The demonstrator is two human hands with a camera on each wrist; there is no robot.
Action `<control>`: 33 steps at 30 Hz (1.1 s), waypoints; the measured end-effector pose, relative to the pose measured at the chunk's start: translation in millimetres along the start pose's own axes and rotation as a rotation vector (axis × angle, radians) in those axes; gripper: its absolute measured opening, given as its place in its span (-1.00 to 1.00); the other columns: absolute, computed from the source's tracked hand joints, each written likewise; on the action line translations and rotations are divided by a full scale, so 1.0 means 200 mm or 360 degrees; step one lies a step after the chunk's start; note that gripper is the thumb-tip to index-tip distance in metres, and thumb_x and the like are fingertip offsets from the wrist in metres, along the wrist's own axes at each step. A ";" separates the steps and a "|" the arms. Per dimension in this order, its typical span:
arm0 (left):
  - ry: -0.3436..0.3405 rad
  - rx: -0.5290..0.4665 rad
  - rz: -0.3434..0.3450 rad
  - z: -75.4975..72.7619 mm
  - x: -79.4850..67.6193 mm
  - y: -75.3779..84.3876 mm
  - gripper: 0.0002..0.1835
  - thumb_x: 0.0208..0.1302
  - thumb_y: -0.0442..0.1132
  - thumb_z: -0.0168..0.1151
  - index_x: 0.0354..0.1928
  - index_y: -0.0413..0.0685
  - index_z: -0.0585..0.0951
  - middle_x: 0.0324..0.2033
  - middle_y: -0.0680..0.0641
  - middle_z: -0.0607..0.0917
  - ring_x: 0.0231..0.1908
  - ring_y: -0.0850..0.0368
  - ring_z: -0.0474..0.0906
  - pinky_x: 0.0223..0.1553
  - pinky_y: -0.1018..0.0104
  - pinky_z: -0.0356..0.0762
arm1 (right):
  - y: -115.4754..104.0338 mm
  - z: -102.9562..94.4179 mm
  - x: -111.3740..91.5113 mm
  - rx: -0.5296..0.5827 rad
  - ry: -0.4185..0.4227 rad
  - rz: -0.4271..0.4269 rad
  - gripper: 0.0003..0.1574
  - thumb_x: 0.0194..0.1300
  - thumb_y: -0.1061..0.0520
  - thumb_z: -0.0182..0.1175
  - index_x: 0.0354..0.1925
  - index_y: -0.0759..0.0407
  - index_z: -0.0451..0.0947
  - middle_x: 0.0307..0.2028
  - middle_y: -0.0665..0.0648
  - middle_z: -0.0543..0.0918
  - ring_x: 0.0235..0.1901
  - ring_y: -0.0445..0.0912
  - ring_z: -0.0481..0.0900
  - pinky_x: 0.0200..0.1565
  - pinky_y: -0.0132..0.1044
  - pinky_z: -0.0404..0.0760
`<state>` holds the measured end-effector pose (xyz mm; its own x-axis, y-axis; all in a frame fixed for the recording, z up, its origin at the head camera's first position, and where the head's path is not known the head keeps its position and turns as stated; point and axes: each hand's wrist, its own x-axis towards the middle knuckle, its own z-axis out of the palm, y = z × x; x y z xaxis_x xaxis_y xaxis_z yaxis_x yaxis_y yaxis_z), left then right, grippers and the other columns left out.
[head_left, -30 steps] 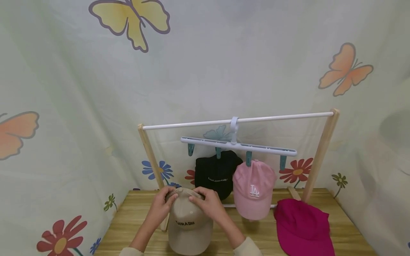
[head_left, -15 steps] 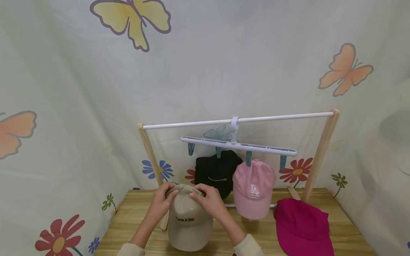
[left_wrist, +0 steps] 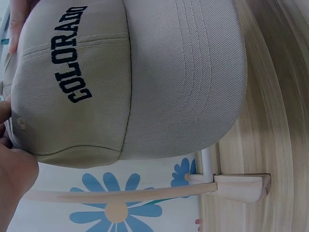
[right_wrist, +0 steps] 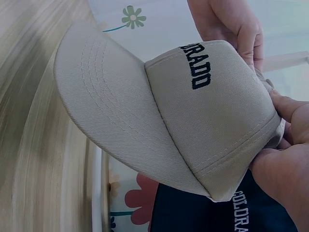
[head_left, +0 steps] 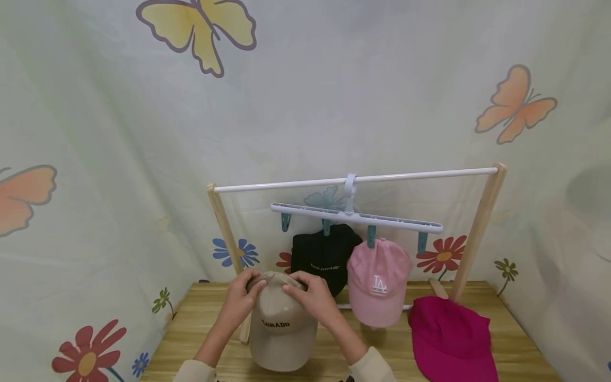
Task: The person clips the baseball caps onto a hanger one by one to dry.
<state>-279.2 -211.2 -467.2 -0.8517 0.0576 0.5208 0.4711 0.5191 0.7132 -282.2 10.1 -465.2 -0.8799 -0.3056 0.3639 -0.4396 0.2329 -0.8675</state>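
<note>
Wood-grain table (head_left: 186,313), back edge meeting pale drape (head_left: 358,106); drape on all visible sides, printed with butterflies (head_left: 515,106) and flowers (head_left: 444,257).

Rack (head_left: 477,233), one, standing on the table: two wooden posts, white upper rod (head_left: 429,175), white lower rod (head_left: 343,306) near table level.

Hanger (head_left: 353,216), pale blue, hooked midway along the upper rod, slightly tilted; four green clips (head_left: 371,237) beneath.

Black cap (head_left: 310,249), under the second clip from the left. Pink cap (head_left: 379,265), under the third, "LA" outward.

Magenta cap (head_left: 451,331), on the table, near the right post.

Beige cap (head_left: 281,310), "COLORADO" in dark letters: over the table in front of the rack, brim down; contact with table uncertain. Gripped at the back of the crown by fingers and thumbs of left hand (head_left: 241,297) and right hand (head_left: 312,297). Pale sleeves (head_left: 372,366) at both wrists.

Edges: left and right table edges both in view, spreading toward the front. Brim just beside the rack's left foot (head_left: 245,331); narrow gap to the pink cap; wider stretch of table toward the magenta cap; broad span of drape above the upper rod.
</note>
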 end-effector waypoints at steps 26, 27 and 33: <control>0.0054 -0.0068 0.0006 0.01 0.06 0.05 -0.88 0.29 -0.45 0.35 -0.19 -0.14 0.67 -0.23 -0.09 0.71 -0.19 0.05 0.62 -0.11 0.31 0.60 | -0.04 -0.05 0.02 -0.0014 0.0056 -0.0031 -0.75 0.40 -0.04 0.32 -0.06 0.05 0.70 -0.19 -0.02 0.73 -0.25 -0.15 0.61 -0.15 -0.32 0.62; 0.0052 -0.0069 0.0009 0.01 0.06 0.05 -0.89 0.29 -0.44 0.35 -0.19 -0.14 0.67 -0.23 -0.09 0.72 -0.19 0.06 0.62 -0.11 0.31 0.59 | -0.04 -0.05 0.02 -0.0014 0.0056 -0.0031 -0.74 0.39 -0.05 0.32 -0.06 0.04 0.70 -0.19 -0.02 0.73 -0.25 -0.15 0.61 -0.15 -0.32 0.62; 0.0037 -0.0053 0.0006 0.01 0.06 0.06 -0.90 0.30 -0.42 0.35 -0.18 -0.12 0.68 -0.24 -0.07 0.72 -0.21 0.08 0.62 -0.14 0.32 0.60 | -0.03 -0.05 0.01 -0.0002 0.0060 -0.0031 -0.73 0.40 -0.06 0.31 -0.06 0.05 0.70 -0.19 -0.01 0.72 -0.25 -0.15 0.61 -0.17 -0.32 0.62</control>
<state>-285.0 -201.9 -453.5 -0.8447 0.0395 0.5338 0.4819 0.4900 0.7264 -283.7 17.2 -454.7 -0.8774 -0.2749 0.3933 -0.4569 0.2283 -0.8597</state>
